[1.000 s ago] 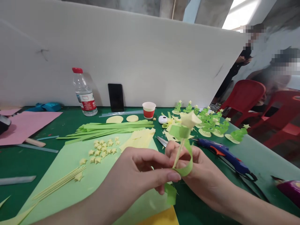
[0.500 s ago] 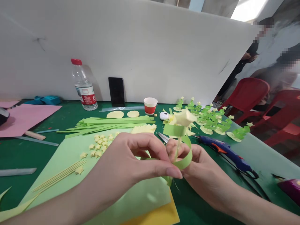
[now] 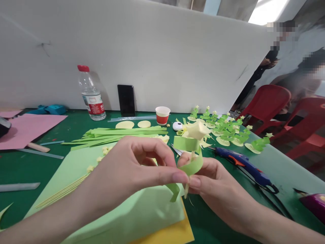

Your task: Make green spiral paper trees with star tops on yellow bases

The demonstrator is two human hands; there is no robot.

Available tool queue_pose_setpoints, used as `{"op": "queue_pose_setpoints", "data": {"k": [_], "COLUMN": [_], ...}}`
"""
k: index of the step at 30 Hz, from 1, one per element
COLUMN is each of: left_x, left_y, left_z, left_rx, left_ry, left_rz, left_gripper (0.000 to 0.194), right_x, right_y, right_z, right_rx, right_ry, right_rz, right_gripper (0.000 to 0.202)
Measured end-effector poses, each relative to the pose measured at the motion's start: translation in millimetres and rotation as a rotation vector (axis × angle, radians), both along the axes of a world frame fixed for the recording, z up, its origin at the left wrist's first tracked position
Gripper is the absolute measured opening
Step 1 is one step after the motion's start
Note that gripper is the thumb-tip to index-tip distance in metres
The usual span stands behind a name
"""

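Note:
My left hand (image 3: pixel 142 166) is closed, thumb and finger pinching a light green paper strip (image 3: pixel 186 143). The strip curls in a spiral around a thin pale stick (image 3: pixel 186 194), and its loose end hangs below my left fingers. A pale yellow paper star (image 3: pixel 197 130) tops the stick. Lower down, my right hand (image 3: pixel 215 184) grips the stick between thumb and fingers; the two thumbs nearly touch. Under my left arm lies a light green sheet (image 3: pixel 152 217) with thin yellow sticks (image 3: pixel 64 190) and several small paper stars (image 3: pixel 90 168), partly hidden by the hand.
Green strips (image 3: pixel 122 133) lie beyond my left hand, near a paper cup (image 3: pixel 162 118), a bottle (image 3: pixel 93 101) and a phone (image 3: pixel 126 101). To the right are a hot glue gun (image 3: pixel 243 166), scissors (image 3: pixel 177 149) and several star-topped paper pieces (image 3: pixel 257 145). People are beyond red chairs (image 3: pixel 273 101).
The strip's coil has moved lower and left around the stick, with its loose end now hanging in view. My right thumb has come forward onto the stick; the star sits slightly lower.

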State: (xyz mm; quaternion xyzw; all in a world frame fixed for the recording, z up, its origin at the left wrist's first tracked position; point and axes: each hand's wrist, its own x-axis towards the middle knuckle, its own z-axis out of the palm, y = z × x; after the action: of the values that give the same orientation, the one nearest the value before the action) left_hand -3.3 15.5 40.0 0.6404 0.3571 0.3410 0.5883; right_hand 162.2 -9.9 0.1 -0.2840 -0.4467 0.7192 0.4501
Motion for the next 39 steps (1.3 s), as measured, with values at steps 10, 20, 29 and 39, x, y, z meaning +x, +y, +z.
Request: {"op": "queue_pose_setpoints", "data": {"k": [10, 20, 29, 39], "left_x": [-0.7, -5.9, -4.3, -1.3], "left_y": [3.1, 4.2, 2.9, 0.1], "left_z": [4.2, 0.9, -2.3, -7.9], "left_rx": [0.01, 0.121, 0.31, 0.344], "left_ry": [-0.002, 0.13, 0.266, 0.397], "left_rz": [-0.005, 0.033, 0.111, 0.153], "left_gripper": [0.019, 0.021, 0.024, 0.032], "right_x": [1.9, 1.4, -2.1, -4.4], "right_y": [-1.8, -3.4, -3.2, -5.4], "right_z": [-0.1, -0.9, -0.3, -1.4], "right_rx": [0.032, -0.013, -0.045, -0.045], "right_ry": [-0.017, -0.022, -0.072, -0.06], "right_rz": [0.018, 0.029, -0.003, 0.001], "right_gripper": [0.008, 0.011, 0.021, 0.019]}}
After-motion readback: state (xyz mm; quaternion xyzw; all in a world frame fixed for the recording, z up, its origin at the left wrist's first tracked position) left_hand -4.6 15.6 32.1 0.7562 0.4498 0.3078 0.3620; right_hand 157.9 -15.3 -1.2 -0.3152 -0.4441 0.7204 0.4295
